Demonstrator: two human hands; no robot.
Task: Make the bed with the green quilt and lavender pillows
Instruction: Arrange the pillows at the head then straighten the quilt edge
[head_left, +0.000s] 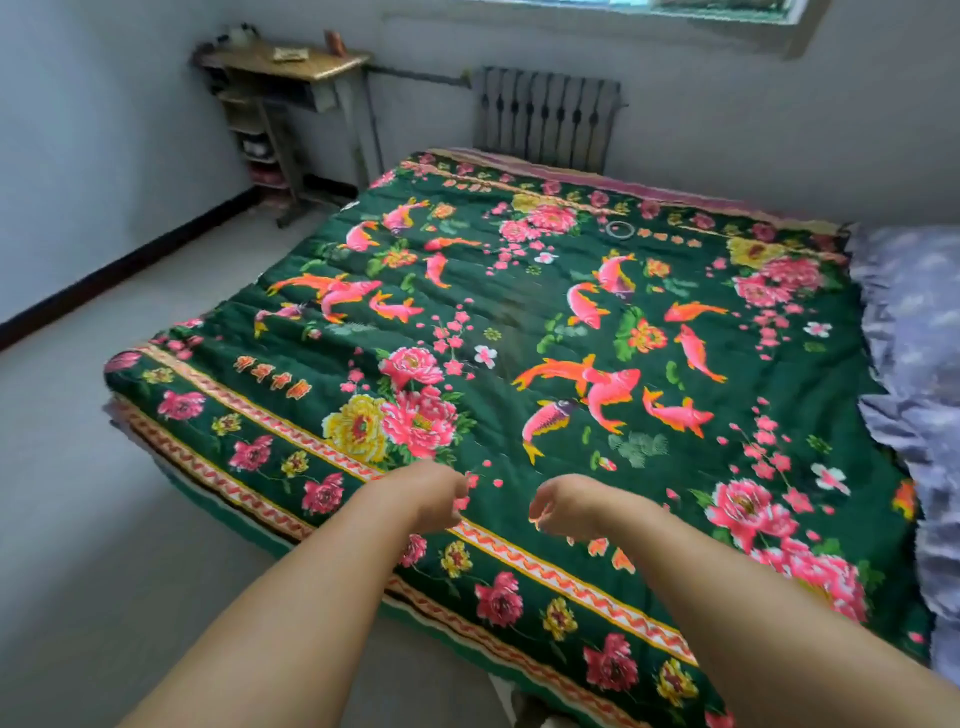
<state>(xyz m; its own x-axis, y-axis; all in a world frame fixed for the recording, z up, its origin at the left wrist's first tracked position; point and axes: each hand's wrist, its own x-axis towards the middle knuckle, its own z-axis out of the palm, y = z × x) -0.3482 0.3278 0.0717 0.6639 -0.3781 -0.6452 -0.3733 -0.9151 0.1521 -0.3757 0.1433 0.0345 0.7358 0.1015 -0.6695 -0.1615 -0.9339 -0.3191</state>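
I'm hovering my left hand (436, 493) and right hand (566, 506), fingers loosely curled, gripping nothing, over the green quilt (545, 332) lying spread across the bed. It's looking soft, padded and floppy, so I'm judging its patterned near border the best place to pinch.

1. Far ahead of your hands and to their left, a small wooden side table (291, 65) stands in the corner with small items on top and cluttered shelves below.
2. Straight beyond your hands, a grey radiator (545, 117) sits against the pale back wall (727, 104).
3. Above it, a window's lower edge (701, 10) lets in daylight.
4. Left of your hands, pale floor (130, 312) meets a dark skirting board (124, 267).
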